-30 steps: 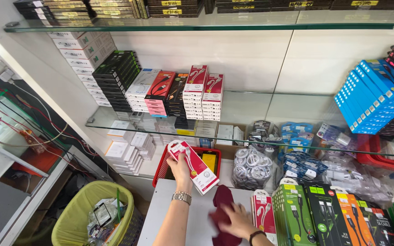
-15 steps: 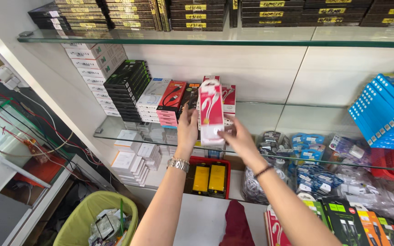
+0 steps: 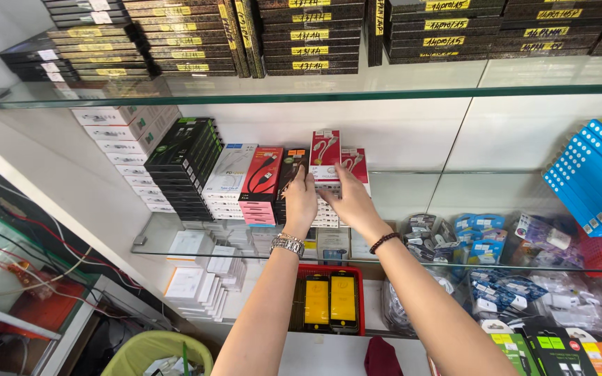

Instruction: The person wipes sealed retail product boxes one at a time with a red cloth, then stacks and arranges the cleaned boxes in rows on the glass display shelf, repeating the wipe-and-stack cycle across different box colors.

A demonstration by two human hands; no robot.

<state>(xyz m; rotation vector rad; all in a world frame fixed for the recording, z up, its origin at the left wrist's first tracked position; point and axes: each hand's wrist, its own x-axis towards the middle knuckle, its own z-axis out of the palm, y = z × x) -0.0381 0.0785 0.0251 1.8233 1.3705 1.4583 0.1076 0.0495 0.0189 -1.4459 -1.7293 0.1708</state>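
A red-and-white cable package (image 3: 325, 154) is held upright at the top of a stack of similar white boxes (image 3: 329, 202) on the middle glass shelf (image 3: 175, 244). The grip of the left hand (image 3: 300, 202) is pressed against the package's lower left edge, fingers closed on it; the right hand (image 3: 351, 200) is laid against its lower right side, fingers spread over the stack beneath. A metal watch (image 3: 287, 244) is worn on the left wrist and a dark bead bracelet (image 3: 383, 241) on the right.

Just left of the package, a black-and-orange pack (image 3: 291, 167), a red-and-black pack (image 3: 263, 174) on pink boxes and a white box stack (image 3: 228, 177) are ranged, then black boxes with green edges (image 3: 186, 163). A second red-and-white pack (image 3: 355, 163) is seen just right. Blue boxes (image 3: 593, 181) are stacked at the far right.

On the upper glass shelf (image 3: 280, 90), dark flat boxes with yellow labels (image 3: 308, 35) are piled. Below, a red tray (image 3: 329, 303) with two yellow-screened phones is set, beside bagged cables (image 3: 426, 233). A green bin (image 3: 158, 351) is seen on the floor at lower left.
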